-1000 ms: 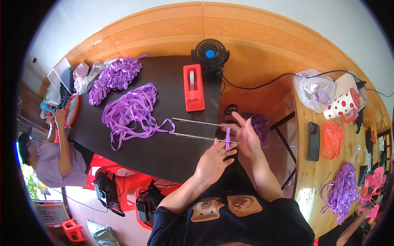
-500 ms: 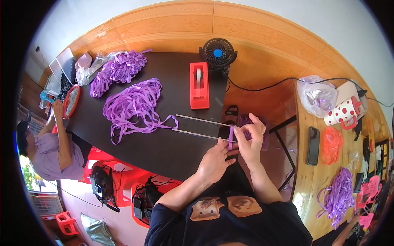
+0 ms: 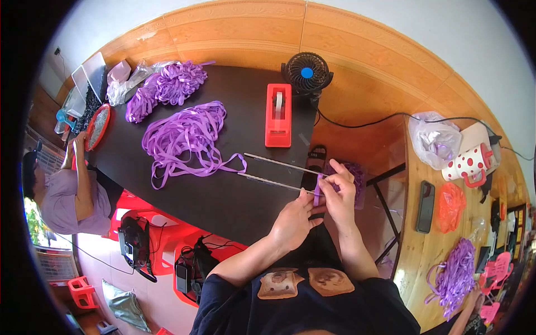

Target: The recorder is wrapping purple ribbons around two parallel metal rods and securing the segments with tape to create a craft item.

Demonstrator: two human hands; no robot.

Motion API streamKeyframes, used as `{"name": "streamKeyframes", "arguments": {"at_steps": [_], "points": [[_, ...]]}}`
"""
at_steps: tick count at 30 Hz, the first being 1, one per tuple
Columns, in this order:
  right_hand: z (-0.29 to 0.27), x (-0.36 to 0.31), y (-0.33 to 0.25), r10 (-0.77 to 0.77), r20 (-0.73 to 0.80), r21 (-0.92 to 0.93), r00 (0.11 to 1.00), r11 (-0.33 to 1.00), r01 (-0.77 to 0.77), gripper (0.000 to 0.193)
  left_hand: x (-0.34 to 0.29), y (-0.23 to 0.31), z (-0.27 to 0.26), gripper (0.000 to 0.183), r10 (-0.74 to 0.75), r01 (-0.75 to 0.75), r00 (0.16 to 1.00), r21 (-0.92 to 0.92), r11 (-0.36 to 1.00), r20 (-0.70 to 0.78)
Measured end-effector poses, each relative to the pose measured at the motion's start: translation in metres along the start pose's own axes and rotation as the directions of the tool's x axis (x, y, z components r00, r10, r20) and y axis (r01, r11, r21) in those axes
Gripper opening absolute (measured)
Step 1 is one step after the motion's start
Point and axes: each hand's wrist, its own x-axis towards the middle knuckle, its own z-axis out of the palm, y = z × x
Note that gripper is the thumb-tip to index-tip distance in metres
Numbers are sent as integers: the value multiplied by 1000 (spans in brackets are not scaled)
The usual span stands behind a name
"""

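Observation:
Two thin metal rods (image 3: 279, 161) lie side by side, reaching from the dark table past its right edge. A purple ribbon (image 3: 318, 184) crosses both rods near their close ends. My right hand (image 3: 339, 195) pinches this ribbon between thumb and forefinger, its other fingers raised or curled. From below, my left hand (image 3: 295, 220) has its thumb and fingertips closed on the ribbon by the lower rod; the exact hold is partly hidden. A loose heap of purple ribbon (image 3: 184, 137) lies left of the rods, with a strand trailing to their far tips.
A red tape dispenser (image 3: 278, 137) and a black fan (image 3: 307, 72) stand at the back of the dark table (image 3: 223, 215). Another ribbon bundle (image 3: 181, 84) lies far left, near a co-worker (image 3: 72, 201). At right, a wooden table (image 3: 413, 262) bears a phone (image 3: 425, 206) and a dotted cup (image 3: 466, 163).
The view has shifted slightly. My right fingers have closed in a little over the ribbon on the rods; my left hand stays almost in place beside it.

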Motion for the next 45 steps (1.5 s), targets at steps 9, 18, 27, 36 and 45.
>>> {"name": "streamKeyframes", "arguments": {"at_steps": [9,18,27,36,45], "points": [[3,-9,24,272,120,639,955,715,-284,5,4,-2,-8,58,-6,6,998,3,1000,55],[35,-2,74,-48,590,807,806,70,-587,25,2,-4,-10,61,-4,9,991,-36,999,132],[51,-9,93,172,549,836,818,-109,-538,33,2,1,-7,61,-29,36,988,-46,998,150],[-5,15,10,248,555,642,794,480,-598,55,1,1,-12,60,7,-7,997,1,1000,81],[-5,9,64,136,606,767,784,159,-621,43,-24,-6,11,44,-39,6,989,220,975,146]]}}
